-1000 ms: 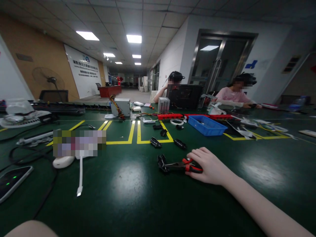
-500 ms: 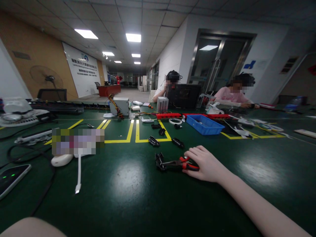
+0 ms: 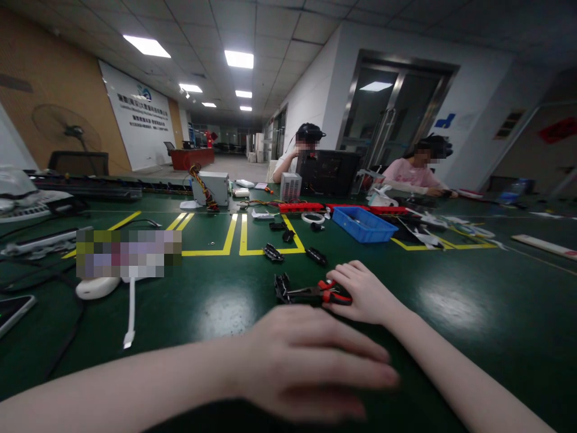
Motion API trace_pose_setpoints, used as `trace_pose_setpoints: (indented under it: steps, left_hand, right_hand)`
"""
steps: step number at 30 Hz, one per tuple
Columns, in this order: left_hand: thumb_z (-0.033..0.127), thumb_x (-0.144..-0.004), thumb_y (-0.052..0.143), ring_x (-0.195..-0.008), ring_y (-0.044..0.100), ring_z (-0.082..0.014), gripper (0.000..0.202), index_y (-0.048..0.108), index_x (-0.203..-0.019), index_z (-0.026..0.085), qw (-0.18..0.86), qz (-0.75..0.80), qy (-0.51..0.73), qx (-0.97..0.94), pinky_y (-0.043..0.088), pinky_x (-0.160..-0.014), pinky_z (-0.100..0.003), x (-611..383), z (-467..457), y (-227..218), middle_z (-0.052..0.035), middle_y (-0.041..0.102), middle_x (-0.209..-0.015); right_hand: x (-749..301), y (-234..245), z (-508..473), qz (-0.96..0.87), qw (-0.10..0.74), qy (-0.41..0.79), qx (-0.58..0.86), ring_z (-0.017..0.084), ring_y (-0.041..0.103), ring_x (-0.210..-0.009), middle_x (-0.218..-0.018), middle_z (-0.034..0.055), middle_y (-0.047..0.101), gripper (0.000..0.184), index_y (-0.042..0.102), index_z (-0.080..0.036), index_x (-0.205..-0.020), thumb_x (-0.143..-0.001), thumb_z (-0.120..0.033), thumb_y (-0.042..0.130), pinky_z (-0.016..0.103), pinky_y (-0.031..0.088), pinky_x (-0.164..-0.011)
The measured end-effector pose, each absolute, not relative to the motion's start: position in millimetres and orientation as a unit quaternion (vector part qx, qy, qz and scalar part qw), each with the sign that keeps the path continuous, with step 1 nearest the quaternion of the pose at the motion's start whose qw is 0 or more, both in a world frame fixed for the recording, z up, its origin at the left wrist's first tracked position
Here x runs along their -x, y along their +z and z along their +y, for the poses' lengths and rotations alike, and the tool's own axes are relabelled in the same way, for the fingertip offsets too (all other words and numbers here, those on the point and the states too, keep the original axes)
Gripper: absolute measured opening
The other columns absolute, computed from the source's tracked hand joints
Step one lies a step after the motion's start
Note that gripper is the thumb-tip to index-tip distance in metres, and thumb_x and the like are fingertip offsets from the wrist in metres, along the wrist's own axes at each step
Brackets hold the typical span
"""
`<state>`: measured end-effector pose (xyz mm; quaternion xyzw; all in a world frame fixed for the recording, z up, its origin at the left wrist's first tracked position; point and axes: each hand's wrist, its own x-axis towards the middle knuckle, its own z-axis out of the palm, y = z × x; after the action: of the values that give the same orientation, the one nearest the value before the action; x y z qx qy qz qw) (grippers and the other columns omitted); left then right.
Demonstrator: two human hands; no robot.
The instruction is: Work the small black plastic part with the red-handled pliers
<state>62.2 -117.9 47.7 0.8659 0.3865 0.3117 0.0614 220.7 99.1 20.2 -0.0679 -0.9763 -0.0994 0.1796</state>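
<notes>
My right hand (image 3: 358,293) is closed around the red and black handles of a pair of needle-nose pliers (image 3: 311,291), which lies low over the green table. The pliers' jaws reach left to a black plastic part (image 3: 282,287), touching or overlapping it; I cannot tell whether they grip it. Close to the camera my left hand (image 3: 311,361) is stretched across toward the right, fingers extended and a little blurred, holding nothing. Beyond the pliers lie two similar black parts, one at the left (image 3: 273,252) and one at the right (image 3: 316,256).
A blue tray (image 3: 364,225) stands beyond my right hand, before red strips (image 3: 302,208). Further back are a grey power supply (image 3: 211,189) and a black computer case (image 3: 331,173). Cables and a white connector (image 3: 130,325) lie at left. Two people sit across the table.
My left arm has swung in from the lower left, bringing the left hand across the front of the view. My right hand stays on the pliers; the whole view has shifted slightly.
</notes>
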Motion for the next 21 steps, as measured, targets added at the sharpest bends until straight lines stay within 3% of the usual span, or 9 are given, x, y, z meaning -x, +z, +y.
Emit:
trace_pose_setpoints:
  steps: [4, 6, 10, 21]
  left_hand:
    - [0.033, -0.096, 0.043, -0.102, 0.059, -0.0228, 0.029, 0.069, -0.102, 0.020, 0.023, 0.456, 0.395, -0.797, 0.048, -0.093, -0.040, -12.1, -78.6, 41.1, -0.0096, 0.066, -0.108]
    - [0.031, -0.096, 0.044, -0.112, 0.055, -0.0236, 0.028, 0.064, -0.113, 0.021, 0.031, 0.491, 0.367, -0.789, 0.044, -0.098, -0.041, 6.2, -69.5, 31.9, -0.0089, 0.060, -0.120]
    - [0.035, -0.089, 0.056, -0.120, 0.049, -0.0240, 0.048, 0.047, -0.134, 0.022, 0.099, 0.514, 0.271, -0.808, 0.041, -0.104, -0.040, 20.6, -65.2, 14.4, -0.0085, 0.050, -0.133]
    - [0.034, -0.084, 0.064, -0.117, 0.052, -0.0245, 0.033, 0.063, -0.114, 0.022, 0.105, 0.524, 0.281, -0.797, 0.043, -0.100, -0.043, 22.8, -62.0, 2.4, -0.0087, 0.054, -0.130]
  right_hand:
    - [-220.9, 19.5, 99.0, -0.975, 0.183, -0.109, 0.065, 0.021, 0.053, -0.079, -0.085, 0.0064, 0.059, 0.037, 0.058, -0.018, -0.095, -0.078, -0.050, 0.061, 0.034, 0.034, -0.076]
    - [-220.9, 19.4, 98.7, -0.974, 0.183, -0.113, 0.063, 0.020, 0.053, -0.078, -0.084, 0.0062, 0.059, 0.037, 0.058, -0.018, -0.095, -0.077, -0.051, 0.061, 0.033, 0.034, -0.074]
    - [-221.2, 19.4, 97.6, -0.974, 0.178, -0.120, 0.071, 0.020, 0.053, -0.076, -0.085, 0.0066, 0.059, 0.038, 0.058, -0.018, -0.094, -0.078, -0.052, 0.060, 0.033, 0.033, -0.072]
    - [-223.6, 18.9, 97.2, -0.970, 0.171, -0.143, 0.092, 0.020, 0.054, -0.076, -0.088, 0.0078, 0.059, 0.041, 0.058, -0.016, -0.095, -0.079, -0.053, 0.058, 0.033, 0.032, -0.071]
